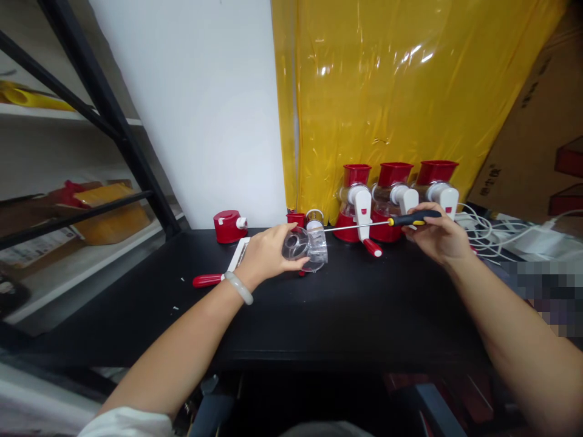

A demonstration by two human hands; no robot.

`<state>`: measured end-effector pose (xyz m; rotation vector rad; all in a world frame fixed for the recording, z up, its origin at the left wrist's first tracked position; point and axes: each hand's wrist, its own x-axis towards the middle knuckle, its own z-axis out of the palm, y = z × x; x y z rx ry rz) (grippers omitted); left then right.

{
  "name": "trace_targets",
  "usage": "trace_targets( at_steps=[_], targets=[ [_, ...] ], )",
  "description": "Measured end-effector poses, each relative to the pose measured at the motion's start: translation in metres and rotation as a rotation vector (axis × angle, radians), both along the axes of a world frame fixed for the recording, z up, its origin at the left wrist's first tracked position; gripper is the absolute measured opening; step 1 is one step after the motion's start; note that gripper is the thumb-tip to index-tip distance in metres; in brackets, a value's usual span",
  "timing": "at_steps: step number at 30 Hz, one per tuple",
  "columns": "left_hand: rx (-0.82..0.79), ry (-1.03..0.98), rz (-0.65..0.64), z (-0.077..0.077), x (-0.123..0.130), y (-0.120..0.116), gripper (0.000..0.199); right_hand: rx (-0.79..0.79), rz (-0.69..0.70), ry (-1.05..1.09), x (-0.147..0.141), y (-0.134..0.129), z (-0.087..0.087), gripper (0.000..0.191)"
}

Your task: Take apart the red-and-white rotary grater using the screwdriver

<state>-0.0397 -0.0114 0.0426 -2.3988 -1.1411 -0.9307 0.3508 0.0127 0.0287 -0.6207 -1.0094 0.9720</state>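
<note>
My left hand [268, 252] is closed around a clear plastic housing [314, 250], held a little above the black table with its round opening toward me. In my right hand [439, 235] is a screwdriver [412, 218] with a black and yellow handle. Its long shaft lies nearly level, and the tip reaches the housing's right side; whether it touches a screw is too small to tell. Behind my left hand lies a white crank handle with a red grip [208, 280]. A red base part [230, 226] stands farther left. A metal grater drum [314, 217] sits behind the housing.
Three red and white rotary graters [356, 203] stand along the back of the black table [364, 309]. White cables [489, 233] lie tangled at the right, near a cardboard box [514, 133]. A shelf rack [113, 127] borders the left.
</note>
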Motion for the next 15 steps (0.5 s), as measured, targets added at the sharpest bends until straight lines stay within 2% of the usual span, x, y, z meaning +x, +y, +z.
trace_targets(
  at_steps=[4,7,10,13,15],
  targets=[
    [0.007,0.005,0.004,0.000,0.000,0.000,0.068,-0.030,-0.108,-0.047,0.001,0.009,-0.005,0.043],
    [0.009,0.008,0.004,0.000,0.000,0.000,0.068,-0.019,-0.136,-0.127,0.001,0.012,-0.007,0.032],
    [0.005,0.005,0.009,0.000,0.000,0.000,0.068,-0.038,-0.077,-0.069,0.001,0.008,-0.006,0.018],
    [0.006,0.003,0.012,0.000,0.000,0.001,0.067,-0.047,0.010,-0.001,0.001,0.003,-0.003,0.027],
    [0.006,0.004,0.012,0.000,0.000,0.001,0.067,-0.033,0.016,0.003,0.002,0.003,-0.003,0.026]
  ],
)
